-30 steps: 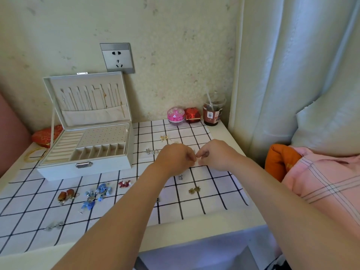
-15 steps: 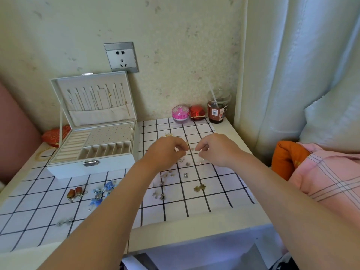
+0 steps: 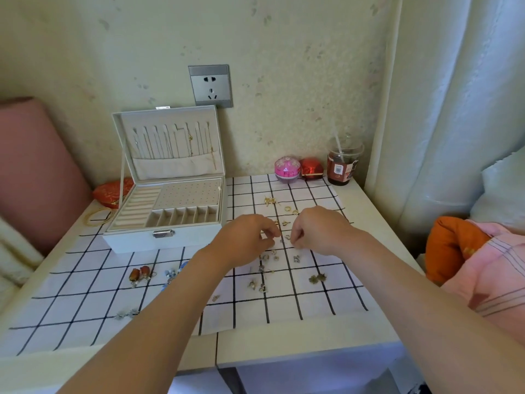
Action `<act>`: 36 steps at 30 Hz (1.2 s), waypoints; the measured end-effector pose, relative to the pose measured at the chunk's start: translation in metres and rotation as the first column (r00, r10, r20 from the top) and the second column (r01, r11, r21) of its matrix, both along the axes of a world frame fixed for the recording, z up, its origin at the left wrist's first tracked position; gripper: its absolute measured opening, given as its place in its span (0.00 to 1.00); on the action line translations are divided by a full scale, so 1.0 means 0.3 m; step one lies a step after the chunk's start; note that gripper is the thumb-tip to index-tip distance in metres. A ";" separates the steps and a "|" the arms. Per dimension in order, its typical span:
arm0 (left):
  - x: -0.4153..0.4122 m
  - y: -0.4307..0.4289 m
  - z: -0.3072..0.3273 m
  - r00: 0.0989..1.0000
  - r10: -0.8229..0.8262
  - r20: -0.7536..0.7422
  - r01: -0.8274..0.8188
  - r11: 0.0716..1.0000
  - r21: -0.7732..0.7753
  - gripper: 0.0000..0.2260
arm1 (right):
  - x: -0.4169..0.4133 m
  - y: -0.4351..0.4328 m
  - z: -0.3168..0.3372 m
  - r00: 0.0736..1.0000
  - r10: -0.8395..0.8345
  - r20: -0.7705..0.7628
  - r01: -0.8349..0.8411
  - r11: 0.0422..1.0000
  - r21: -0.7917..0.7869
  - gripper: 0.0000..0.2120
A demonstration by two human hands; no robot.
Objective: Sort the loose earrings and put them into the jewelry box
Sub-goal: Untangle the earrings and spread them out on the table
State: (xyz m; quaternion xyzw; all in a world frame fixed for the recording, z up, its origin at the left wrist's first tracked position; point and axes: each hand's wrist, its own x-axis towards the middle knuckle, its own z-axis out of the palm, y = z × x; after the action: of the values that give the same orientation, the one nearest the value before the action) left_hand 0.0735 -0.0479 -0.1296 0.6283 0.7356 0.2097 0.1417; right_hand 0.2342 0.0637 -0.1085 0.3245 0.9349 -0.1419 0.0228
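The white jewelry box (image 3: 136,240) stands open at the back left of the checked cloth (image 3: 321,302), its compartments showing nothing inside. Loose earrings lie scattered on the cloth: gold ones (image 3: 270,201), a bronze leaf pair (image 3: 317,278), a red drop pair (image 3: 140,274), blue flower ones (image 3: 171,273) and several tiny studs (image 3: 262,287). My left hand (image 3: 250,240) and my right hand (image 3: 319,231) hover close together over the cloth's middle, fingers curled. A small silver earring (image 3: 287,237) lies between them. My left thumb and forefinger pinch a tiny earring. My right fingertips point down, hiding their contents.
A pink round box (image 3: 287,169), a red box (image 3: 311,167) and a lidded drink cup (image 3: 342,166) line the wall at the back. A red pouch (image 3: 110,191) and gold bangles (image 3: 98,216) lie left of the jewelry box. A curtain and an orange cushion (image 3: 451,245) border the right.
Both hands were touching a second ago; they have since drawn slightly apart and dropped toward the cloth. The camera has shifted, so the jewelry box now sits further right in view.
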 end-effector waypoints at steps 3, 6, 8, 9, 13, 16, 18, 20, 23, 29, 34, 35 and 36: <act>-0.013 0.005 0.008 1.000 -0.005 0.030 0.004 0.999 0.044 0.07 | -0.007 0.015 0.000 1.000 -0.017 -0.015 0.016 0.999 -0.044 0.04; -0.016 0.017 0.015 0.999 -0.011 0.031 0.009 0.998 0.066 0.07 | -0.007 0.027 -0.003 1.000 -0.017 -0.024 0.016 0.997 -0.080 0.04; -0.021 0.024 0.014 0.999 -0.007 0.043 0.005 0.998 0.056 0.07 | -0.006 0.035 -0.004 0.999 -0.022 -0.031 0.019 0.995 -0.094 0.04; -0.024 0.027 0.013 0.999 -0.006 0.046 0.003 0.999 0.047 0.07 | -0.006 0.037 -0.003 0.999 -0.022 -0.032 0.019 0.996 -0.091 0.05; -0.038 0.031 0.012 0.999 -0.008 0.047 0.007 1.000 0.024 0.07 | -0.012 0.039 -0.006 0.999 -0.019 -0.048 0.017 0.999 -0.037 0.09; -0.039 0.031 0.013 0.996 -0.022 0.090 0.022 1.000 0.005 0.10 | -0.025 0.033 -0.008 0.991 -0.025 -0.130 0.014 0.996 -0.090 0.10; -0.034 0.029 0.018 0.987 -0.033 0.159 0.032 0.999 0.009 0.11 | -0.038 0.018 0.001 0.964 -0.061 -0.260 0.000 0.974 -0.226 0.12; -0.030 0.023 0.029 0.972 -0.022 0.235 0.014 0.999 0.037 0.09 | -0.051 -0.002 0.012 0.921 -0.123 -0.369 -0.013 0.938 -0.346 0.13; -0.041 0.005 0.039 0.954 0.009 0.300 -0.033 0.996 0.077 0.08 | -0.064 -0.028 0.019 0.883 -0.186 -0.432 -0.012 0.910 -0.415 0.12; -0.072 -0.079 0.051 0.963 0.014 0.270 -0.036 0.996 0.076 0.05 | -0.069 -0.086 0.022 0.927 -0.086 -0.366 -0.054 0.933 -0.356 0.12; -0.099 -0.144 0.060 0.976 0.040 0.214 -0.058 0.995 0.079 0.07 | -0.074 -0.145 0.016 0.981 0.124 -0.151 -0.153 0.968 -0.200 0.08; -0.104 -0.154 0.061 0.975 0.043 0.220 -0.061 0.995 0.078 0.07 | -0.079 -0.158 0.018 0.981 0.156 -0.114 -0.175 0.968 -0.179 0.07; -0.107 -0.164 0.060 0.973 0.047 0.227 -0.066 0.995 0.075 0.08 | -0.085 -0.169 0.020 0.981 0.179 -0.081 -0.190 0.969 -0.157 0.07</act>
State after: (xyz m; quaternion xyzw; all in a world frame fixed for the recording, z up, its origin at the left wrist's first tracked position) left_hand 0.0413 -0.0971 -0.1117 0.5845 0.7233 0.3136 0.1920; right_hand 0.2087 0.0129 -0.1024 0.2284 0.9463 -0.2264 0.0317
